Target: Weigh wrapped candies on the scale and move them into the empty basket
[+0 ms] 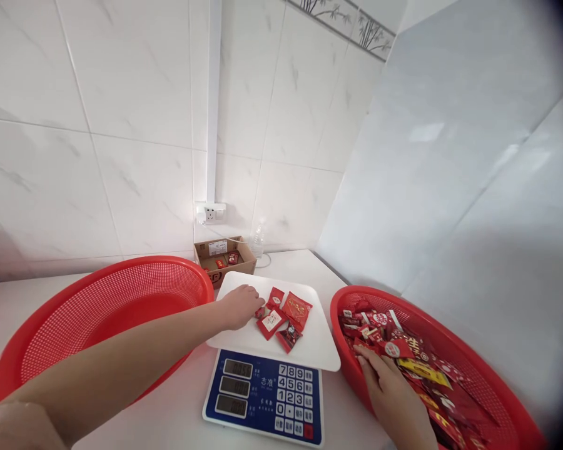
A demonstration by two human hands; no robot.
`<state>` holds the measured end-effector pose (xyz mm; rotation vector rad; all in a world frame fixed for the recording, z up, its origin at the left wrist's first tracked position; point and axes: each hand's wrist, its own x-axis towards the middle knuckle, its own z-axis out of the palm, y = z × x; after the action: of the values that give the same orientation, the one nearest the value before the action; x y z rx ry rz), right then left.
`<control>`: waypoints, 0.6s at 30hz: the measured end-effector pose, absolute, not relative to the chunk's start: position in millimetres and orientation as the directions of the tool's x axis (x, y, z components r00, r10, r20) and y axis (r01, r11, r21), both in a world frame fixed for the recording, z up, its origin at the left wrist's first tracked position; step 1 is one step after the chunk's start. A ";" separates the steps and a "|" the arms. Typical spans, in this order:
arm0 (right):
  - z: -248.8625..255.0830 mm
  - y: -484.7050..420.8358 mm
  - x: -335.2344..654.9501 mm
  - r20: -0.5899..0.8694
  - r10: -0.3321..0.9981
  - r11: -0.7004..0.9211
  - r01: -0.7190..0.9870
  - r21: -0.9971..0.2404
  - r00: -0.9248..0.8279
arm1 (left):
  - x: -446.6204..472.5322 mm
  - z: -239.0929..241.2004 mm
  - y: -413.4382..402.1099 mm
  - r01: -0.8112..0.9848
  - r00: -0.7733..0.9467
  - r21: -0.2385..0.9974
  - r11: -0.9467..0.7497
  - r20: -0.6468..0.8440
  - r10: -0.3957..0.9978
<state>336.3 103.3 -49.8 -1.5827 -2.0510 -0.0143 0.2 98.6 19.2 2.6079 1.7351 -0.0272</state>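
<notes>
Right grip (394, 390): palm down, fingers spread flat on heap of red foil snack packets (403, 350) in right red plastic mesh basket (356, 290). Released, nothing pinched.

Blue-faced digital scale (267, 390) sits on white table (178, 406) between baskets, likely so both arms reach it.

Left forearm stretched forward. Left grip (239, 306) curled over loose red packets (284, 319) lying on scale's white platter (319, 350). Fingertips hidden, cannot tell if grasping.

Left red mesh basket (112, 306) beside forearm. Brown cardboard box (224, 256) against tiled wall.
</notes>
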 end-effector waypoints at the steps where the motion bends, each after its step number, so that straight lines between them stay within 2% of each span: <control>1: -50.3 103.4 336.5 0.420 0.894 0.305 0.900 -0.313 -0.157 | 0.8 18.3 97.6 0.926 0.376 -0.005 -0.376 -0.025 0.926; 5: -51.8 103.5 337.6 0.430 0.887 0.322 0.895 -0.310 -0.170 | 1.7 17.4 94.0 0.948 0.319 0.015 -0.319 -0.053 0.946; 11: -50.5 102.1 336.1 0.426 0.891 0.304 0.904 -0.300 -0.158 | 3.5 19.6 88.5 0.951 0.297 0.108 -0.290 -0.054 0.953; 18: -52.8 103.9 337.3 0.452 0.872 0.344 0.893 -0.290 -0.189 | -28.6 50.3 62.5 0.959 0.186 0.212 -0.191 0.044 0.982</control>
<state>337.3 103.9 -52.8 -1.5358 -2.0673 -0.0513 -28.6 62.5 50.3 2.3102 1.9050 0.2549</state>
